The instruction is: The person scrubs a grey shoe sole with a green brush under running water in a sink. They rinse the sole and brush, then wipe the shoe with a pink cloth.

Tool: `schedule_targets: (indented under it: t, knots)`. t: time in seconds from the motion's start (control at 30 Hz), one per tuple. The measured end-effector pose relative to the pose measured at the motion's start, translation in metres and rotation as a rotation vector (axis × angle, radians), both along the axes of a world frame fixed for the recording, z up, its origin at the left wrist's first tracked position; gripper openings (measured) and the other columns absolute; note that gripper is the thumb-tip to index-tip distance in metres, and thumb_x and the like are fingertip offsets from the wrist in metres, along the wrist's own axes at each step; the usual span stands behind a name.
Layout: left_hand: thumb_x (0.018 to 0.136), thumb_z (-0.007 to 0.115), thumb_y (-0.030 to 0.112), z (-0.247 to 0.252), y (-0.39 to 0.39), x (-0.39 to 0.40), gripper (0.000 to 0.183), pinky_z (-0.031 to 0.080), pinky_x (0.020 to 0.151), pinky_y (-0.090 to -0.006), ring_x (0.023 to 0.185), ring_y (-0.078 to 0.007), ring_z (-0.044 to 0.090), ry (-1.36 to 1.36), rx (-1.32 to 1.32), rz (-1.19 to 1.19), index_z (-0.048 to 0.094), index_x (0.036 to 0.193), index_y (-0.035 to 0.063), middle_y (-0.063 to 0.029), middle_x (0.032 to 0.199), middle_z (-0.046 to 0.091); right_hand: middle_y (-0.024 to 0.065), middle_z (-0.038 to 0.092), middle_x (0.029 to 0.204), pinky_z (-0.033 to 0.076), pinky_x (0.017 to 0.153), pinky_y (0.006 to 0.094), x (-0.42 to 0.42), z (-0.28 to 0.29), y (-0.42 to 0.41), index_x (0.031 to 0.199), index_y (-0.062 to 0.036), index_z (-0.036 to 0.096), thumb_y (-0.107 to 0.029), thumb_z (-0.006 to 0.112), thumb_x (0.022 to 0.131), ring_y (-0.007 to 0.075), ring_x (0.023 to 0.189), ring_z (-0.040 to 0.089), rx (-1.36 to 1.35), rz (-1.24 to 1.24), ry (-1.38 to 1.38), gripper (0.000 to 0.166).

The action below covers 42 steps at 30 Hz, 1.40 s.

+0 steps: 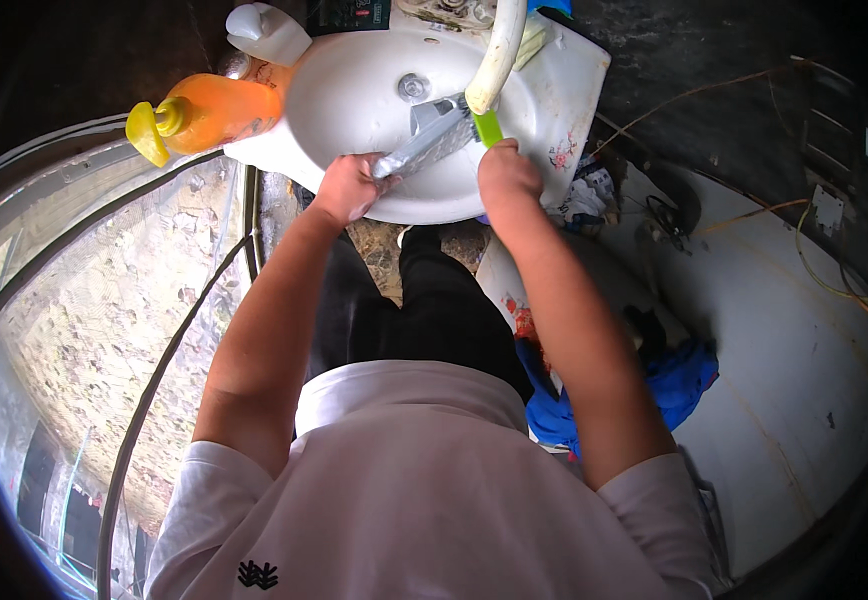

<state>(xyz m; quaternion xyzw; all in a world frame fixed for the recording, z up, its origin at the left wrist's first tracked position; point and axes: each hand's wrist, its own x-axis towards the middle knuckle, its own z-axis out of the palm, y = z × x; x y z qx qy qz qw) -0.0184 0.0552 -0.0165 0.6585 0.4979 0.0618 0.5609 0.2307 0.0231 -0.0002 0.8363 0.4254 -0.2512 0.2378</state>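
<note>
My left hand (351, 187) grips the near end of a wet grey object, apparently a slipper (434, 142), tilted on its side over the white washbasin (374, 127). In my right hand (509, 176) is the handle of a lime-green brush (488, 129). Its dark bristles meet the far right side of the grey object. A curved white spout (500, 52) hangs above and hides part of the brush head. Just beyond the grey object is the metal drain (413, 88).
An orange pump bottle (216, 112) with a yellow top stands on the basin's left rim, beside a white plastic bottle (269, 36). A pale yellow item (533, 41) lies at the back right. Blue cloth (674, 390) lies right of my legs, near a white surface (786, 360).
</note>
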Motion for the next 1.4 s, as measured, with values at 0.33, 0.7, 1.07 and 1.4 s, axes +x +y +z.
schedule_targets:
  t: [0.33, 0.7, 1.07, 1.4]
  knots:
    - [0.083, 0.078, 0.053, 0.025, 0.051, 0.026, 0.063, 0.053, 0.095, -0.0471, 0.105, -0.0402, 0.071, 0.258, -0.097, -0.329, 0.072, 0.116, 0.0000, -0.0240, 0.109, 0.075, 0.0232, 0.068, 0.124, 0.057, 0.092, 0.0495, 0.025, 0.050, -0.023, 0.163, -0.0035, 0.020, -0.004, 0.055, 0.097, 0.0413, 0.107, 0.071, 0.166, 0.058, 0.271, 0.074]
    - [0.087, 0.079, 0.039, 0.023, 0.067, 0.106, 0.043, 0.058, 0.093, -0.0450, 0.107, -0.0342, 0.073, 0.551, 0.047, -0.158, 0.070, 0.113, 0.0063, -0.0164, 0.113, 0.076, 0.0191, 0.062, 0.136, 0.053, 0.096, 0.0458, 0.034, 0.066, -0.071, 0.165, -0.0242, 0.032, -0.029, 0.050, 0.110, 0.0393, 0.117, 0.066, 0.657, -0.101, 0.480, 0.058]
    - [0.077, 0.085, 0.033, 0.140, 0.032, 0.049, 0.048, 0.057, 0.082, -0.0506, 0.089, -0.0422, 0.072, 0.386, 0.328, -0.304, 0.063, 0.107, 0.0025, -0.0214, 0.089, 0.074, 0.0157, 0.068, 0.088, 0.053, 0.073, 0.0420, 0.008, 0.138, -0.119, 0.162, -0.0313, 0.040, -0.025, 0.059, 0.107, 0.0309, 0.078, 0.067, 0.889, -0.224, 0.541, 0.059]
    - [0.075, 0.089, 0.039, 0.241, -0.011, 0.028, 0.054, 0.056, 0.069, -0.0462, 0.073, -0.0452, 0.069, 0.398, 0.423, -0.108, 0.062, 0.096, -0.0030, -0.0259, 0.075, 0.068, 0.0117, 0.077, 0.089, 0.060, 0.068, 0.0450, -0.020, 0.207, -0.118, 0.162, -0.0320, 0.041, -0.007, 0.063, 0.100, 0.0320, 0.076, 0.075, 1.033, -0.027, 0.436, 0.070]
